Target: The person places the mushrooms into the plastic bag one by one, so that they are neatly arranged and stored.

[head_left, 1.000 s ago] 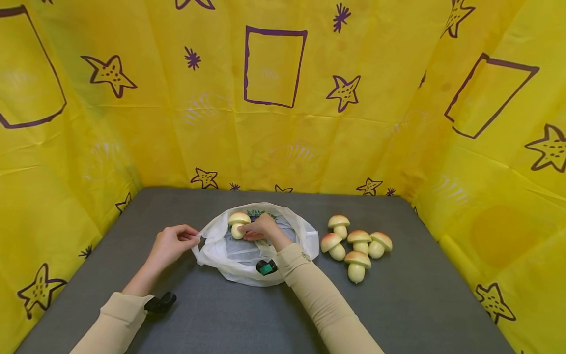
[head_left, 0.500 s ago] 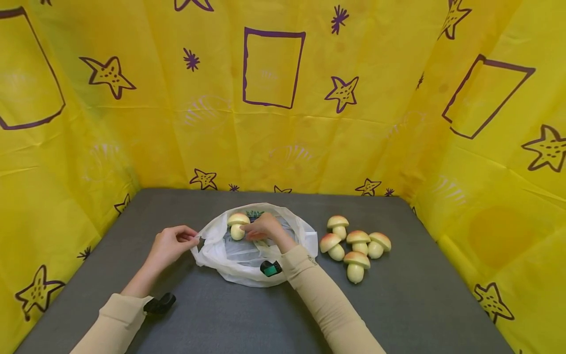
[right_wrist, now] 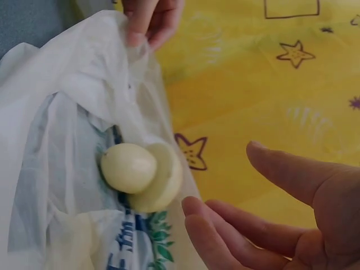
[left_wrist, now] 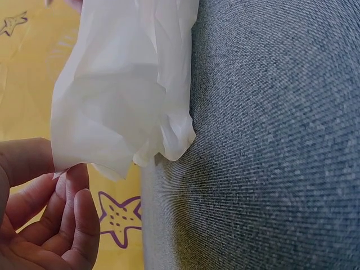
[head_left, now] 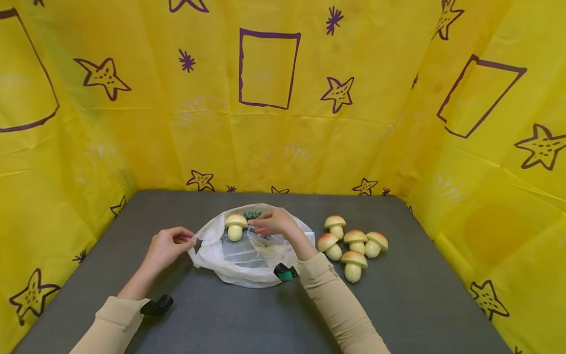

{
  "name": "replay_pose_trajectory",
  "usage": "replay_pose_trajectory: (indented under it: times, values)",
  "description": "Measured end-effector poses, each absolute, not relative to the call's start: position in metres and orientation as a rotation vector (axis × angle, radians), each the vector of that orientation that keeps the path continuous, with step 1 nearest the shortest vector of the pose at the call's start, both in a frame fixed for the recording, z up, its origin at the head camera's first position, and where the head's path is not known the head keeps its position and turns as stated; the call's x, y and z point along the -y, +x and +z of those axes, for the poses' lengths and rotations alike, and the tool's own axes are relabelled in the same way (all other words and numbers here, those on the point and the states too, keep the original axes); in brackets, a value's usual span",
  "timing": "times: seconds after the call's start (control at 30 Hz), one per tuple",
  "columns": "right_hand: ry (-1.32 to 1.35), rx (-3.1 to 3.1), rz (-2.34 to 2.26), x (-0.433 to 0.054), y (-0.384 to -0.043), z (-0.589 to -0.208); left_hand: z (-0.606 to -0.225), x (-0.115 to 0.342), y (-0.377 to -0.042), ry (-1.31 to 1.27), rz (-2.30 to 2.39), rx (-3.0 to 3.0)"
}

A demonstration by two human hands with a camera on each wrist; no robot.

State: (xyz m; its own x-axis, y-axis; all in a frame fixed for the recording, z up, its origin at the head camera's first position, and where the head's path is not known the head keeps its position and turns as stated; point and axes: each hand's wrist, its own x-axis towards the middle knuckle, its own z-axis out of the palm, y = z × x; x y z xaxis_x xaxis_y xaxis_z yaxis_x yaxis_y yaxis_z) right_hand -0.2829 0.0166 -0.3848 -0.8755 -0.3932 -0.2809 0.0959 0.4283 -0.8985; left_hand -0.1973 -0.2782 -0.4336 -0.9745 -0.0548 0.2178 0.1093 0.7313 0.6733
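Observation:
A white plastic bag [head_left: 240,278] lies spread with its mouth open at the centre of the table. My left hand [head_left: 170,244] pinches the bag's left edge between thumb and fingers, as the left wrist view confirms. Inside the bag, against its far left part, rests a toy mushroom [head_left: 236,228] with a cream cap and stem. Just right of it hovers my right hand [head_left: 278,222]; in the right wrist view its thumb and fingers stand apart, holding nothing. A pale yellowish shape [right_wrist: 76,239] shows blurred through the plastic.
Several more toy mushrooms [head_left: 353,259] with reddish cap tops are grouped on the dark grey table [head_left: 230,324], right of the bag. A yellow patterned cloth [head_left: 274,147] walls the table at the back and both sides.
My right hand has let go of the mushroom stem and drawn away to the right. The mushroom stays in the bag, and the left hand keeps its pinch.

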Motion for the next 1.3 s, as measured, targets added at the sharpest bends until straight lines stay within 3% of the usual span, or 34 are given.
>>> replay_pose_trajectory:
  times: [0.5, 1.3]
  values:
    - [-0.368, -2.291, -1.569, -0.079, -0.261, -0.358, -0.433, 0.277, -0.197, -0.039, -1.065, 2.725]
    - [-0.170, -2.387, -1.691, -0.175, -0.252, -0.347, -0.433, 0.275, -0.197, -0.058, -1.035, 2.706]
